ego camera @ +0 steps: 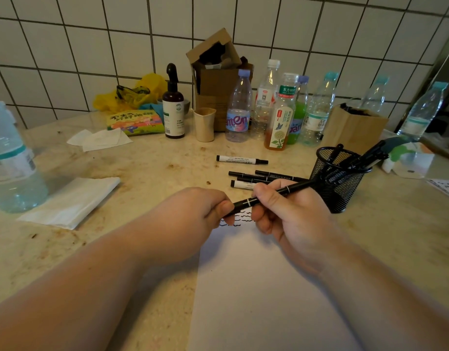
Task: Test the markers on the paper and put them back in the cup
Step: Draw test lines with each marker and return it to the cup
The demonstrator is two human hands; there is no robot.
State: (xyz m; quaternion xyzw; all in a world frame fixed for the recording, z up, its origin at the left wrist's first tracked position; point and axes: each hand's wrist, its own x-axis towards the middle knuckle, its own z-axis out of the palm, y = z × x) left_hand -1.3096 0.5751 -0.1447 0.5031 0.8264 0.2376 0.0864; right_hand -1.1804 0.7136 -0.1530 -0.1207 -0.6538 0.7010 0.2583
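Marker in hand: a slim black marker [266, 197] with thin white bands, held level above the top edge of the paper [264, 287], one end pointing toward the cup.
Left hand: the left hand [193, 214] pinches the near end, probably the cap.
Right hand: the right hand [292, 214] curls round the barrel.
Step in hand: likely pulling the cap off or pressing it on; I cannot tell which.
Next move: a straight pull or push along the barrel, then either a stroke beside the squiggles [240, 219] or a drop into the cup.
Paper: black wavy test lines sit near its top edge.
Cup: a black mesh cup [337, 183] stands just right of the hands, holding several markers.
Loose markers: loose markers [254, 178] lie on the counter [142, 168] behind the hands.
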